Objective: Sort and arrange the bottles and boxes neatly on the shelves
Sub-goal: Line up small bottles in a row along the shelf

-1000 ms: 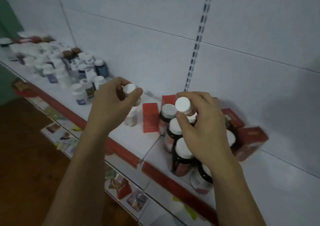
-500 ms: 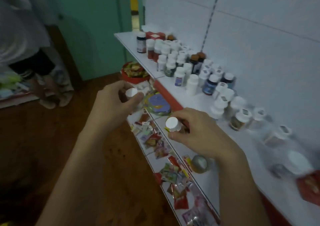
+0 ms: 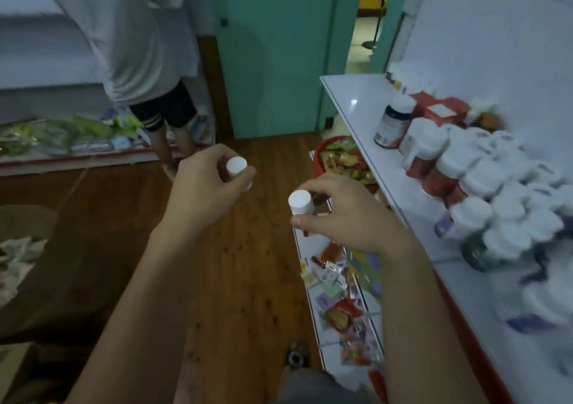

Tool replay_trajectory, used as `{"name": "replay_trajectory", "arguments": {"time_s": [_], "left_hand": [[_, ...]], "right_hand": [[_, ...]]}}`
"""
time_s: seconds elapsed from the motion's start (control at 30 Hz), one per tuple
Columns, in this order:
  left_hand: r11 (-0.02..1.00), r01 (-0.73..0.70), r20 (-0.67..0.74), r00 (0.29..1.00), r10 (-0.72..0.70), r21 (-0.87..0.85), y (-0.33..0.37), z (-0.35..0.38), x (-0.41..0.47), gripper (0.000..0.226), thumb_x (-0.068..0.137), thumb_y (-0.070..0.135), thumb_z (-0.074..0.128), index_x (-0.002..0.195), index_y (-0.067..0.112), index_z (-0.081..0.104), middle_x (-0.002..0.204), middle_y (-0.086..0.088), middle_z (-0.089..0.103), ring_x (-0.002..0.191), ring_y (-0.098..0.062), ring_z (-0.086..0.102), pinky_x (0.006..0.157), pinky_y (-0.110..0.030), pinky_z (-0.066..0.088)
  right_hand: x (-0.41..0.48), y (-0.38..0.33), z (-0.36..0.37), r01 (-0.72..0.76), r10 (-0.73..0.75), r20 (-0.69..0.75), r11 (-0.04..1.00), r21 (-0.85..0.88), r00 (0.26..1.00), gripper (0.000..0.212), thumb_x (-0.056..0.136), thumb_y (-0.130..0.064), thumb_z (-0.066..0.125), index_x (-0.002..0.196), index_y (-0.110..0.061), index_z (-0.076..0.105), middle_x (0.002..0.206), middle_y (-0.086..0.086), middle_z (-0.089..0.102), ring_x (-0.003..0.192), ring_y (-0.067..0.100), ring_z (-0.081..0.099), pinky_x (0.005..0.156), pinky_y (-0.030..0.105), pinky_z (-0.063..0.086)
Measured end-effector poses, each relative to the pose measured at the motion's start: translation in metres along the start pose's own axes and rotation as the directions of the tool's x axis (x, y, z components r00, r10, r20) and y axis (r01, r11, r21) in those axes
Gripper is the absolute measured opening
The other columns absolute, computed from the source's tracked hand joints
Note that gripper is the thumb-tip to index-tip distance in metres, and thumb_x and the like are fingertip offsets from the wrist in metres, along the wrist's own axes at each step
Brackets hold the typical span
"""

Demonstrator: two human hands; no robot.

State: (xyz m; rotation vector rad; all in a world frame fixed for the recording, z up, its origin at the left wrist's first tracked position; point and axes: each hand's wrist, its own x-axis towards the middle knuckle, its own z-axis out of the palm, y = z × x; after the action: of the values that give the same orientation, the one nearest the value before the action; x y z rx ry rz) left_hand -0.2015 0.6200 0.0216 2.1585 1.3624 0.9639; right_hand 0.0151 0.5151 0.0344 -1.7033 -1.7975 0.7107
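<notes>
Over the wooden floor point(image 3: 248, 279), short of the white shelf point(image 3: 350, 93) and its crowded bottles point(image 3: 483, 180), the left hand point(image 3: 201, 192) grasps a white-capped bottle point(image 3: 236, 165) and the right hand point(image 3: 347, 217) a second bottle point(image 3: 300, 202); each is best set upright among matching caps.

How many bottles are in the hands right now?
2. One white-capped bottle sits in the left hand, over the wooden floor; the other bottle is pinched in the right hand, nearer the shelf.

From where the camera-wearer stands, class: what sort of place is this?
Probably a small shop: a white shelf crowded with white-capped bottles, red boxes beside them, snack packets lower down.
</notes>
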Motion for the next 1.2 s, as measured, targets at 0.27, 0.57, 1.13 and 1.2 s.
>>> {"name": "replay_trajectory", "arguments": {"time_s": [0.27, 0.57, 1.13, 1.2], "left_hand": [[0.997, 0.072, -0.024, 0.997, -0.073, -0.013, -0.029, 0.032, 0.181, 0.024, 0.091, 0.047, 0.067, 0.104, 0.027, 0.065, 0.091, 0.014, 0.065, 0.084, -0.004, 0.062, 0.067, -0.027, 0.052], [0.976, -0.109, 0.242, 0.958, 0.153, -0.186, -0.015, 0.192, 0.395, 0.02, 0.087, 0.045, 0.072, 0.095, 0.028, 0.067, 0.083, 0.013, 0.066, 0.076, -0.004, 0.062, 0.059, -0.026, 0.045], [0.665, -0.448, 0.712, 0.084, 0.697, -0.598, 0.099, 0.416, 0.561, 0.023, 0.084, 0.042, 0.076, 0.096, 0.027, 0.063, 0.088, 0.012, 0.065, 0.081, -0.004, 0.06, 0.068, -0.029, 0.049], [0.648, -0.436, 0.704, 0.045, 0.709, -0.624, 0.095, 0.425, 0.556, 0.024, 0.083, 0.041, 0.075, 0.098, 0.027, 0.064, 0.089, 0.013, 0.065, 0.08, -0.004, 0.06, 0.071, -0.031, 0.052]], "right_hand": [[0.187, 0.03, -0.066, 0.035, -0.034, -0.062, 0.999, 0.018, 0.997, 0.038, 0.083, -0.038, 0.081, 0.118, -0.031, 0.067, 0.109, -0.016, 0.062, 0.1, 0.003, 0.058, 0.086, 0.026, 0.049], [0.304, 0.133, -0.107, -0.192, 0.293, -0.576, 0.954, 0.23, 0.763, 0.028, 0.086, -0.037, 0.077, 0.111, -0.033, 0.066, 0.105, -0.018, 0.065, 0.091, 0.003, 0.061, 0.074, 0.01, 0.044], [0.368, 0.276, -0.16, -0.632, 0.324, -0.85, 0.569, 0.526, -0.416, 0.025, 0.088, -0.01, 0.071, 0.108, -0.02, 0.061, 0.1, -0.002, 0.054, 0.081, 0.024, 0.06, 0.068, 0.019, 0.033], [0.365, 0.293, -0.17, -0.661, 0.382, -0.805, 0.461, 0.592, -0.454, 0.031, 0.09, -0.007, 0.066, 0.12, -0.013, 0.063, 0.112, 0.011, 0.052, 0.093, 0.031, 0.059, 0.075, 0.017, 0.03]]}}
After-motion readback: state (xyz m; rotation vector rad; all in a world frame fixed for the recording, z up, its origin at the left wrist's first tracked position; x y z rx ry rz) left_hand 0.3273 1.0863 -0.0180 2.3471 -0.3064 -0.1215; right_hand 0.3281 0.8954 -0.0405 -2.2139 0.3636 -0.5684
